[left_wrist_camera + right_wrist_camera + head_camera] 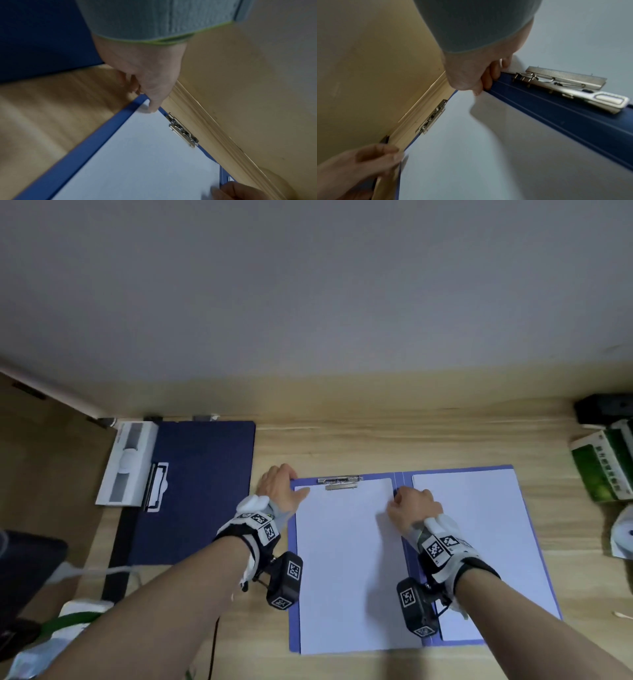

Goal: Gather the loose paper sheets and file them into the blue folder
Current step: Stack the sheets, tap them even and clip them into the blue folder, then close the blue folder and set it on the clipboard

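Left hand (279, 486): thumb on the 10 o'clock corner of the paper sheets (346, 559), other fingers curled past the corner of the blue folder (399, 546); reads as a light pinch on the sheet corner. Right hand (411, 508): fingers curled, tips at the sheets' 2 o'clock corner beside the spine; grip on the edge probable, not certain. Both forearms reach from 6 o'clock, wrists low over the tabletop (376, 440).

Folder lies open at centre; sheets sit on its left panel, top edge at the metal clip (339, 483) at 12 o'clock. A second white sheet (479, 542) lies on the right panel.

Step judged: squaring the stack under the clip. Next move calls for even top corners, then closing the cover
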The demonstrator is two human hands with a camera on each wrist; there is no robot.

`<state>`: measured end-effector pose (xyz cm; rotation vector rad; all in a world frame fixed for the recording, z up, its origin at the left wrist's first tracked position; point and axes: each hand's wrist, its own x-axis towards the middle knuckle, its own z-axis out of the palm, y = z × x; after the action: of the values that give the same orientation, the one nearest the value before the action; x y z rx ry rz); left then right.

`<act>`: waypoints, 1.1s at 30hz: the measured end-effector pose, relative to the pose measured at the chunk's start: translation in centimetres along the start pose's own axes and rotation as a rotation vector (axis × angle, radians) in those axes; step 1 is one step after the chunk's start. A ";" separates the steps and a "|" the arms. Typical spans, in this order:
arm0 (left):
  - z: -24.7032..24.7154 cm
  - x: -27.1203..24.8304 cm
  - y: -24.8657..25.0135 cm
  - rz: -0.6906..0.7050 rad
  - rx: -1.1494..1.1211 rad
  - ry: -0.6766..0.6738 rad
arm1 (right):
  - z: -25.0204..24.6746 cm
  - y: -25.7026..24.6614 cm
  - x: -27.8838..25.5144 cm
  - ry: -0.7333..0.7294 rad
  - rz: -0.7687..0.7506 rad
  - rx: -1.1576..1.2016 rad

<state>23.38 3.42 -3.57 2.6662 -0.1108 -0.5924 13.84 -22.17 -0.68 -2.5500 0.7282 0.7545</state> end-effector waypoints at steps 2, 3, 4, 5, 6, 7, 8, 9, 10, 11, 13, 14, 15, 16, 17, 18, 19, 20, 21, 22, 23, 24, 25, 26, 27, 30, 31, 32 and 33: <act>-1.0 -2.3 -1.1 -0.078 -0.016 -0.063 | -0.1 0.1 -1.0 0.066 0.021 0.059; -1.1 -3.1 -1.3 -0.118 -0.013 -0.106 | -0.1 0.6 -1.2 0.088 0.049 0.122; -1.1 -4.1 -1.6 -0.150 -0.015 -0.153 | 0.1 0.9 -1.7 0.116 0.062 0.188; -1.3 -5.6 -2.2 -0.170 -0.019 -0.201 | 0.3 0.8 -3.2 0.142 0.070 0.234; -1.2 -6.8 -2.5 -0.183 -0.019 -0.235 | 0.7 0.8 -4.3 0.150 0.066 0.276; -0.7 -7.9 -2.8 -0.184 -0.010 -0.253 | 1.2 0.9 -5.4 0.158 0.061 0.306; -0.5 -9.2 -3.2 -0.166 0.000 -0.256 | 2.0 0.8 -7.0 0.166 0.053 0.320; -0.1 -10.2 -3.6 -0.143 0.008 -0.261 | 3.1 0.7 -8.6 0.155 0.053 0.327; 0.3 -10.9 -4.0 -0.117 0.008 -0.278 | 4.2 0.6 -9.9 0.132 0.033 0.360; 0.9 -11.3 -4.2 -0.095 0.000 -0.302 | 5.3 0.8 -11.2 0.096 0.006 0.384; 1.4 -11.7 -4.1 -0.090 -0.028 -0.349 | 7.4 1.0 -12.6 0.032 -0.061 0.383; 1.5 -12.1 -4.0 -0.091 -0.044 -0.368 | 8.1 1.1 -13.3 0.032 -0.084 0.368; 1.4 -12.3 -4.0 -0.096 -0.064 -0.372 | 8.6 1.0 -13.7 0.043 -0.094 0.347; 1.3 -12.5 -3.9 -0.102 -0.086 -0.371 | 8.9 0.8 -13.9 0.052 -0.104 0.345; 1.4 -12.8 -3.8 -0.108 -0.108 -0.374 | 9.1 0.8 -14.4 0.052 -0.101 0.337; 1.5 -13.2 -3.6 -0.121 -0.132 -0.369 | 9.3 0.8 -14.6 0.045 -0.101 0.331; 1.5 -13.3 -3.4 -0.145 -0.154 -0.368 | 9.3 0.7 -14.6 0.036 -0.094 0.320; 1.5 -13.4 -3.2 -0.182 -0.184 -0.368 | 9.4 0.8 -14.6 0.025 -0.092 0.310; 1.5 -13.6 -3.1 -0.226 -0.227 -0.364 | 9.4 0.9 -14.7 0.014 -0.087 0.302; 1.3 -13.8 -2.9 -0.277 -0.288 -0.356 | 9.6 1.1 -14.7 0.008 -0.087 0.307; 1.2 -13.9 -2.8 -0.313 -0.355 -0.360 | 9.6 1.3 -14.6 0.005 -0.086 0.323; 0.9 -14.1 -2.7 -0.342 -0.419 -0.366 | 9.7 1.7 -14.5 0.006 -0.092 0.355; 0.5 -14.5 -2.4 -0.354 -0.467 -0.362 | 9.6 1.9 -14.4 0.008 -0.098 0.403; 0.1 -14.9 -2.0 -0.350 -0.503 -0.343 | 9.5 2.1 -14.3 0.013 -0.117 0.462; -0.4 -15.3 -1.6 -0.330 -0.527 -0.312 | 9.2 2.3 -14.2 0.013 -0.136 0.526; -1.6 -16.4 1.0 -0.280 -0.580 -0.198 | 7.8 3.7 -13.4 -0.046 -0.188 0.749; -2.3 -16.6 1.8 -0.276 -0.598 -0.186 | 7.2 3.9 -13.1 -0.076 -0.200 0.799; -3.0 -16.7 2.6 -0.268 -0.611 -0.181 | 6.7 4.1 -12.9 -0.093 -0.217 0.847; -3.6 -16.9 3.4 -0.257 -0.629 -0.175 | 6.0 4.1 -13.0 -0.105 -0.235 0.885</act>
<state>9.61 4.36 7.36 2.0270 0.3226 -0.7866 -0.18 -17.75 1.39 -1.7311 0.5429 0.3575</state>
